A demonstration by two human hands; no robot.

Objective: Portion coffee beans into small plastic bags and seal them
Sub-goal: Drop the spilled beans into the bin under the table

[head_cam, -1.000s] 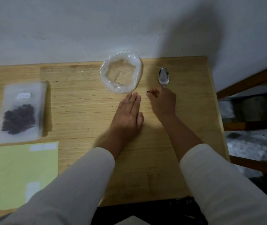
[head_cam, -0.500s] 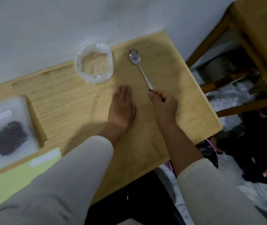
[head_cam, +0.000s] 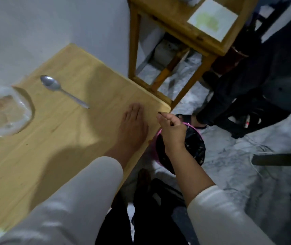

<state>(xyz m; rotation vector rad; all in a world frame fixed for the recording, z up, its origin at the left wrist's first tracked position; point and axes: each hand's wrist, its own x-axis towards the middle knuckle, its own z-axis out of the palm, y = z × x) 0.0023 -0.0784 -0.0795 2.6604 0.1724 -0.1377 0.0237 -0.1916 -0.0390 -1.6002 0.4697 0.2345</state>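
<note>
Coffee bean (head_cam: 159, 113): a small dark piece, seemingly a bean though too small to be sure, pinched at the fingertips of the right hand, past the right edge of the desk and above a bin on the floor.

Left to right:

Clear plastic bag (head_cam: 3, 110), far left on the desk (head_cam: 70, 138), lying open with its rim rolled into a ring; the wood shows through its bottom, and it is cut off by the picture's left edge.

Spoon (head_cam: 61, 91), metal, lying on the desk just right of the bag and apart from it, bowl toward the far left, handle pointing to the near right.

Left hand (head_cam: 133, 128), resting palm down on the desk near its right edge, fingers (head_cam: 134, 110) straight and pressed together, holding nothing. A pale sleeve covers the forearm.

Right hand (head_cam: 173, 131), held off the desk just beyond its right corner, fingers curled, thumb and forefinger pinching the dark piece. A second dark speck shows against the palm side; what it is cannot be told. The forearm is bare to a pale sleeve.

Bin (head_cam: 194, 147), pink-rimmed with a black liner, standing on the floor directly below the right hand, beside the desk's right edge.

Second wooden table (head_cam: 185, 23), far right, standing against the wall and carrying a pale sheet (head_cam: 211, 20) with a greenish mark.

Dark clothing and a sandalled foot (head_cam: 188, 119) of another person, on the floor to the right of the bin.
</note>
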